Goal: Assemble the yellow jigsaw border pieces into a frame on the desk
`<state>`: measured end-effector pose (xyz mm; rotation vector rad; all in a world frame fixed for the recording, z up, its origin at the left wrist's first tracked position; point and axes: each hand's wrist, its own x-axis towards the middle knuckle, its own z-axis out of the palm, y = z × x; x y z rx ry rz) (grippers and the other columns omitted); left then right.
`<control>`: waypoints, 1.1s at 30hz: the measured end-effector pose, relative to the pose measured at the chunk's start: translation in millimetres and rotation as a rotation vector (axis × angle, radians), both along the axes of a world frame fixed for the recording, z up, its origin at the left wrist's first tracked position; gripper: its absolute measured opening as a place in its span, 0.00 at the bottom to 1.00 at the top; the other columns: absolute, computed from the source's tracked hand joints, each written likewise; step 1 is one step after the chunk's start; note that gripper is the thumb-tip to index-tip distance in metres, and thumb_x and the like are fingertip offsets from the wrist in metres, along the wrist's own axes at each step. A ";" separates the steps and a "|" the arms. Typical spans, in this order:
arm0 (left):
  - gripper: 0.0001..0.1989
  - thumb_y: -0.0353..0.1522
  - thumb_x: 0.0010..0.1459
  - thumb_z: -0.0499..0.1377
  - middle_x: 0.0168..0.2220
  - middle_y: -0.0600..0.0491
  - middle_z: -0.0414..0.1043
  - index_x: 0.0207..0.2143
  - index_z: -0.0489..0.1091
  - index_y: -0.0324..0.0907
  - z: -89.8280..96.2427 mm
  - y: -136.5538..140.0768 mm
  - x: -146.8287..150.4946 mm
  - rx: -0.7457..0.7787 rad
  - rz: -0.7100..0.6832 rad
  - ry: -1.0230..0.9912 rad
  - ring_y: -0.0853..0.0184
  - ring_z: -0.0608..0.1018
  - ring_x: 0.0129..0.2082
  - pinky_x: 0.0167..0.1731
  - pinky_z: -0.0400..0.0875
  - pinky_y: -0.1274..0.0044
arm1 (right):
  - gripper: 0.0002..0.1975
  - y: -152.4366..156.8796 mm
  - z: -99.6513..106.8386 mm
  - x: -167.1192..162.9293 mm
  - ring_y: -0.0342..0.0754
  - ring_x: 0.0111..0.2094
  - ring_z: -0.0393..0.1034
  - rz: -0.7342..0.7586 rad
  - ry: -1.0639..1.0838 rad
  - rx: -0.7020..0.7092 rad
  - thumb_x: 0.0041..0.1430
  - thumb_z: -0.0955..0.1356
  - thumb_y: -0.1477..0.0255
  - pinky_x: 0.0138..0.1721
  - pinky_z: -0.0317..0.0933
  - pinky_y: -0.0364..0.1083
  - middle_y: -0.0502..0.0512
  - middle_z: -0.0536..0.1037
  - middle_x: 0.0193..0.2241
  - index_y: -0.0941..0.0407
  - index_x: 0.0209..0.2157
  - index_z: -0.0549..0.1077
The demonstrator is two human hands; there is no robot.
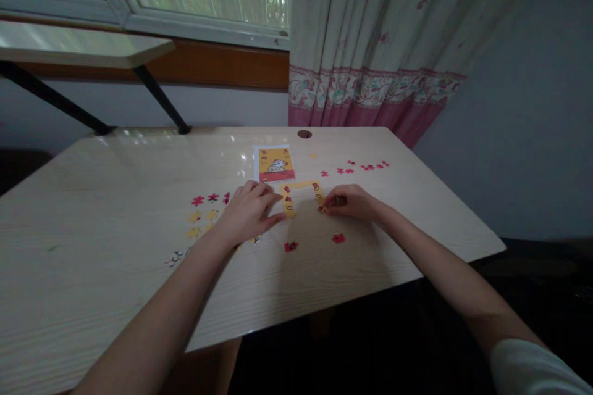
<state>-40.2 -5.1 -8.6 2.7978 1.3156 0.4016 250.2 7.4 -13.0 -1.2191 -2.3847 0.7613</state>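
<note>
A partly joined jigsaw puzzle [301, 185] forms a yellow top edge with two sides running down. My left hand [250, 211] rests at its left side, thumb and fingers apart, fingertips by the yellow pieces. At the lower end of the right side, my right hand [351, 202] pinches a small yellow and dark puzzle piece [321, 208]. Two red puzzle pieces lie nearer to me, one on the left [291, 247] and one on the right [338, 238]. Behind the puzzle is a picture card [277, 163] with a white animal on yellow and red.
Loose red, yellow and white pieces [194, 216] lie in rows left of my left hand, which partly hides them. Several red pieces [368, 167] are scattered at the back right. The wooden table [115, 247] has a cable hole [304, 134]; a raised shelf [83, 46] stands back left.
</note>
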 end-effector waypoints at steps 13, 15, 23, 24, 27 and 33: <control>0.21 0.44 0.55 0.58 0.43 0.47 0.68 0.48 0.71 0.44 1.7 -3.1 3.9 0.001 -0.033 -0.014 0.56 0.66 0.43 0.43 0.62 0.66 | 0.06 2.3 -2.2 5.7 0.39 0.26 0.63 0.144 0.024 0.136 0.54 0.70 0.70 0.29 0.57 0.40 0.52 0.75 0.27 0.57 0.33 0.78; 0.21 0.44 0.56 0.58 0.43 0.47 0.68 0.48 0.71 0.44 1.4 -3.2 4.0 -0.006 -0.038 -0.017 0.56 0.66 0.43 0.43 0.62 0.66 | 0.07 2.3 -1.4 6.2 0.40 0.27 0.64 0.169 0.026 0.134 0.55 0.69 0.69 0.30 0.58 0.40 0.53 0.75 0.28 0.57 0.33 0.78; 0.21 0.44 0.55 0.58 0.43 0.46 0.68 0.48 0.71 0.44 0.5 -3.3 3.9 -0.010 -0.039 -0.032 0.56 0.66 0.43 0.43 0.63 0.65 | 0.07 -1.1 6.1 3.5 0.43 0.32 0.66 0.236 -0.102 0.210 0.58 0.66 0.72 0.36 0.59 0.42 0.54 0.75 0.29 0.57 0.32 0.77; 0.21 0.44 0.55 0.58 0.43 0.46 0.68 0.48 0.71 0.44 0.4 -3.2 3.9 -0.008 -0.041 -0.030 0.56 0.66 0.43 0.43 0.63 0.65 | 0.07 -2.2 7.7 2.7 0.43 0.33 0.66 0.254 -0.140 0.226 0.59 0.66 0.73 0.37 0.59 0.43 0.55 0.75 0.29 0.58 0.32 0.76; 0.21 0.44 0.55 0.58 0.43 0.46 0.68 0.48 0.71 0.43 0.2 -2.9 3.8 -0.006 -0.046 -0.019 0.56 0.67 0.43 0.43 0.63 0.65 | 0.09 -5.9 12.4 0.0 0.45 0.34 0.65 0.287 -0.245 0.285 0.61 0.64 0.73 0.37 0.59 0.44 0.56 0.74 0.30 0.58 0.33 0.76; 0.21 0.45 0.55 0.57 0.43 0.46 0.68 0.48 0.71 0.44 0.1 -2.1 3.4 -0.009 -0.041 -0.019 0.56 0.67 0.43 0.43 0.62 0.65 | 0.11 -10.9 17.1 -2.2 0.46 0.34 0.65 0.297 -0.314 0.333 0.62 0.62 0.73 0.38 0.59 0.45 0.58 0.74 0.31 0.59 0.34 0.75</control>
